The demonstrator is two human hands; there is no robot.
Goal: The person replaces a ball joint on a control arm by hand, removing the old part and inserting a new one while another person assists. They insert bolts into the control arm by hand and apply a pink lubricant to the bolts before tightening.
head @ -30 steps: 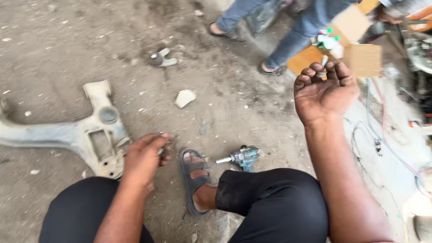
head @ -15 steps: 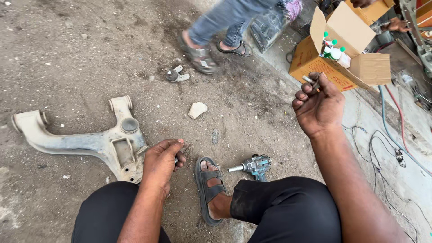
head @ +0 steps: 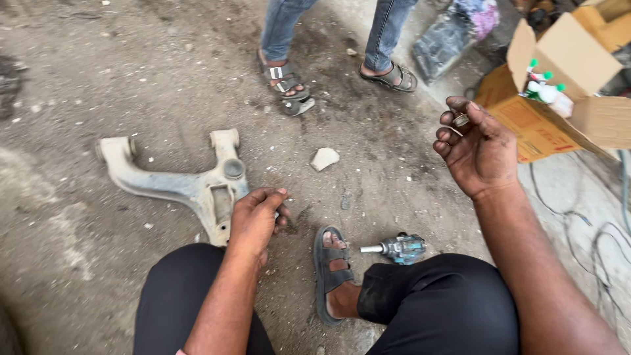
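I sit on a dirty concrete floor. My left hand rests palm down on the ground, touching the near end of a grey metal control arm; whether it grips something small is hidden. My right hand is raised, palm toward me, fingers curled around small metal pieces that look like a washer and a thin pin. A teal power tool lies on the floor by my right knee, next to my sandalled foot.
Another person's legs in jeans and sandals stand at the far side. A small stone lies mid-floor. An open cardboard box with green-capped bottles sits at the right, a black bag behind it, cables on the right floor.
The view has tilted down and right. My right hand has turned and lowered slightly with the small pieces in it. The other person has stepped closer. My left hand stays by the control arm.
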